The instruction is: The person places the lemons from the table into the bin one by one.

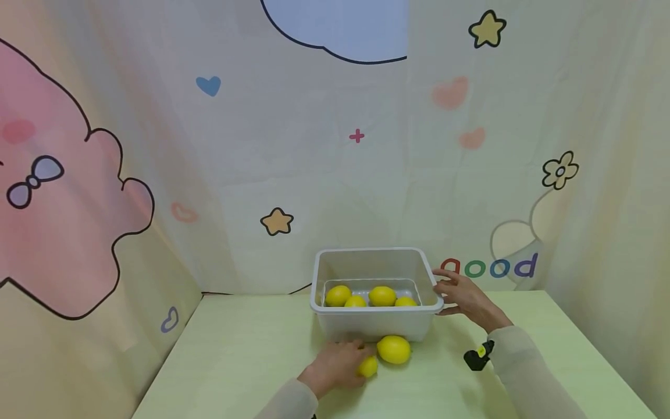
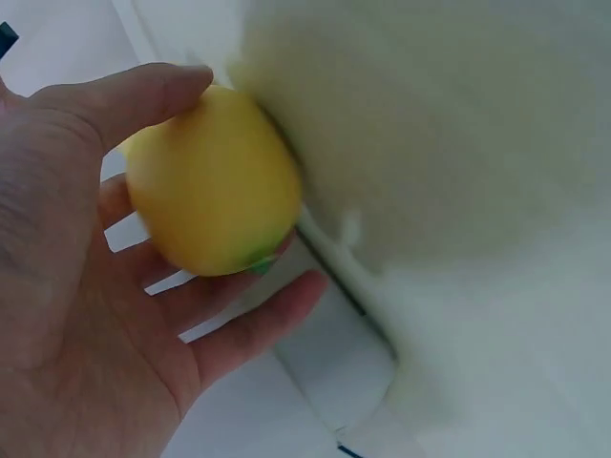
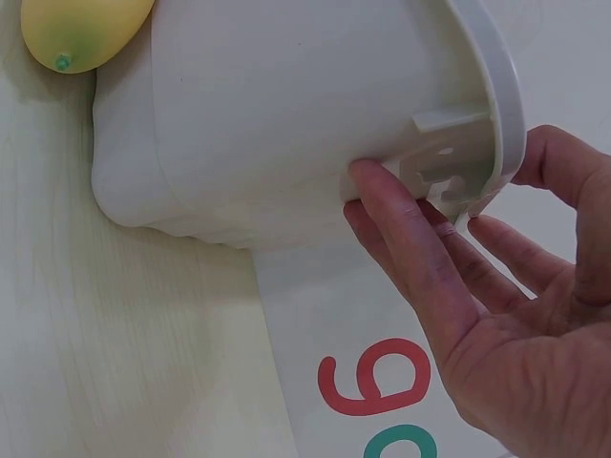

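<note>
On the table, my left hand (image 1: 340, 364) curls its thumb and fingers round a yellow lemon (image 2: 215, 181), partly covered by the hand in the head view. Just right of it another lemon (image 1: 394, 350) lies in front of the white plastic bin (image 1: 371, 323). Several lemons (image 1: 382, 296) sit inside the bin, some partly hidden by its front rim. At the bin's right side is my right hand (image 1: 468, 297). Its fairly straight fingers (image 3: 401, 229) touch the outer wall below the rim, with one digit at the rim's edge.
The bin stands towards the back of the pale table (image 1: 241, 349). Close behind hangs a printed curtain (image 1: 335, 192) with hearts, stars and coloured letters. A black wrist device (image 1: 477, 357) is on the right arm.
</note>
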A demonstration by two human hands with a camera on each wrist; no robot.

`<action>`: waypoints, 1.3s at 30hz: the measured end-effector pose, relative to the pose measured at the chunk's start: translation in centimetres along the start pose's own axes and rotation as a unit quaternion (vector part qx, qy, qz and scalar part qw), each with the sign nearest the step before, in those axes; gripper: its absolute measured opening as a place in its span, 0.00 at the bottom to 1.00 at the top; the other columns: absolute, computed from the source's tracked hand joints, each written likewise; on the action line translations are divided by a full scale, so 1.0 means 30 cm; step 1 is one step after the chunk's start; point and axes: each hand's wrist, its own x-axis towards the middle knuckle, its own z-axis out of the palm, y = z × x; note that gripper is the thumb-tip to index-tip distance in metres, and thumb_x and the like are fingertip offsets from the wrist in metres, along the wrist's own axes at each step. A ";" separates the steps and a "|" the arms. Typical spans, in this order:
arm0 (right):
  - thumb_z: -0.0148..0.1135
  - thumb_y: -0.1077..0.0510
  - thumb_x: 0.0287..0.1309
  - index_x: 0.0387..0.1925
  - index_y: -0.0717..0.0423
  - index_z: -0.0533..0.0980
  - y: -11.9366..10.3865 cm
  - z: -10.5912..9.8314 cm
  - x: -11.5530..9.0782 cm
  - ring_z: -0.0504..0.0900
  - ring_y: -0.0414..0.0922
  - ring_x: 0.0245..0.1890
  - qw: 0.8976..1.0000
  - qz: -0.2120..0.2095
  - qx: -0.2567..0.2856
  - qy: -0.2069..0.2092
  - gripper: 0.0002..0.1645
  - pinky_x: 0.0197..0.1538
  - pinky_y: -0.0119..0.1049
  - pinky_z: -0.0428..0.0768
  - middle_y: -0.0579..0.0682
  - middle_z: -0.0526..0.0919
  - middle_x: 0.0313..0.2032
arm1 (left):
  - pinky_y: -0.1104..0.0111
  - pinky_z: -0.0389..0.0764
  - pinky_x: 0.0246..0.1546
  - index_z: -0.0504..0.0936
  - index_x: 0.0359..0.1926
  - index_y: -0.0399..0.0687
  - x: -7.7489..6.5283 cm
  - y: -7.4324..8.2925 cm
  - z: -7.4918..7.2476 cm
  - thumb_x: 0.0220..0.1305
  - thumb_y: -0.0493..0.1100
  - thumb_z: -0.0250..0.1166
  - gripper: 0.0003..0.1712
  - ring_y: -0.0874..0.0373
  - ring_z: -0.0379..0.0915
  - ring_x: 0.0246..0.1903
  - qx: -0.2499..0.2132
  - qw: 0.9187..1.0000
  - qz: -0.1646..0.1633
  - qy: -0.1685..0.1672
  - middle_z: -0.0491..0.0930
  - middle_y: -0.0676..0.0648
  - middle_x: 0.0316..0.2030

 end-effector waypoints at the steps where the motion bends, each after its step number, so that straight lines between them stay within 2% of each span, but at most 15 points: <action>1: 0.53 0.54 0.63 0.70 0.50 0.52 0.002 0.001 0.000 0.76 0.63 0.54 1.000 0.000 -0.001 0.001 0.37 0.42 0.45 0.84 0.67 0.63 0.63 | 0.65 0.79 0.43 0.72 0.57 0.68 -0.002 0.001 0.008 0.51 0.61 0.65 0.30 0.60 0.74 0.42 -0.015 1.000 -0.001 -0.009 0.76 0.55 0.47; 5: 0.53 0.53 0.63 0.70 0.50 0.52 0.006 0.001 0.001 0.75 0.64 0.54 1.000 0.000 -0.006 0.002 0.37 0.42 0.45 0.84 0.67 0.63 0.63 | 0.68 0.78 0.45 0.74 0.54 0.64 -0.006 0.004 0.029 0.50 0.65 0.65 0.30 0.65 0.72 0.37 -0.066 0.997 -0.009 -0.027 0.77 0.57 0.44; 8: 0.53 0.53 0.63 0.70 0.50 0.52 0.006 0.000 0.002 0.75 0.64 0.55 1.000 0.000 -0.007 0.002 0.37 0.42 0.45 0.84 0.67 0.63 0.63 | 0.71 0.76 0.41 0.75 0.50 0.64 -0.006 0.005 0.033 0.48 0.66 0.65 0.29 0.67 0.69 0.33 -0.081 0.996 -0.013 -0.034 0.76 0.59 0.40; 12: 0.53 0.53 0.63 0.70 0.50 0.52 0.002 -0.001 0.004 0.75 0.64 0.55 1.000 0.003 -0.005 0.001 0.37 0.42 0.46 0.84 0.67 0.63 0.63 | 0.72 0.74 0.37 0.75 0.47 0.65 -0.006 0.006 0.025 0.49 0.64 0.66 0.24 0.67 0.66 0.31 -0.090 0.994 -0.013 -0.055 0.75 0.59 0.36; 21: 0.54 0.52 0.62 0.70 0.50 0.52 -0.001 0.001 0.002 0.78 0.60 0.52 1.000 0.007 -0.005 0.004 0.38 0.42 0.45 0.84 0.66 0.63 0.63 | 0.73 0.69 0.28 0.75 0.39 0.69 -0.026 0.015 0.017 0.50 0.58 0.65 0.14 0.66 0.64 0.30 -0.056 0.996 0.016 -0.062 0.70 0.60 0.32; 26: 0.54 0.53 0.63 0.70 0.50 0.52 0.000 0.002 0.003 0.76 0.63 0.54 1.000 0.005 -0.005 0.002 0.38 0.43 0.46 0.84 0.66 0.63 0.63 | 0.72 0.70 0.29 0.75 0.39 0.68 -0.029 0.017 0.012 0.50 0.57 0.66 0.14 0.66 0.64 0.32 -0.058 0.996 0.014 -0.071 0.70 0.60 0.32; 30: 0.53 0.54 0.63 0.71 0.50 0.52 0.001 0.001 0.005 0.76 0.63 0.54 1.000 0.006 -0.004 0.001 0.37 0.42 0.46 0.84 0.66 0.63 0.63 | 0.73 0.70 0.29 0.76 0.39 0.68 -0.028 0.014 0.005 0.49 0.57 0.67 0.15 0.66 0.64 0.30 -0.070 0.995 0.013 -0.068 0.70 0.60 0.31; 36: 0.53 0.53 0.63 0.71 0.50 0.52 0.001 0.001 0.006 0.77 0.62 0.53 1.000 0.007 -0.004 0.003 0.37 0.42 0.46 0.84 0.66 0.62 0.64 | 0.75 0.69 0.29 0.76 0.40 0.67 -0.027 0.001 -0.016 0.47 0.55 0.68 0.17 0.66 0.64 0.26 -0.062 0.997 0.024 -0.047 0.70 0.61 0.30; 39: 0.53 0.53 0.64 0.71 0.49 0.51 0.002 0.003 0.005 0.76 0.62 0.54 1.000 0.007 -0.006 0.003 0.37 0.42 0.46 0.84 0.66 0.62 0.64 | 0.73 0.72 0.32 0.75 0.40 0.66 -0.030 -0.002 -0.040 0.46 0.55 0.69 0.18 0.67 0.65 0.28 -0.052 0.998 0.029 -0.036 0.72 0.61 0.33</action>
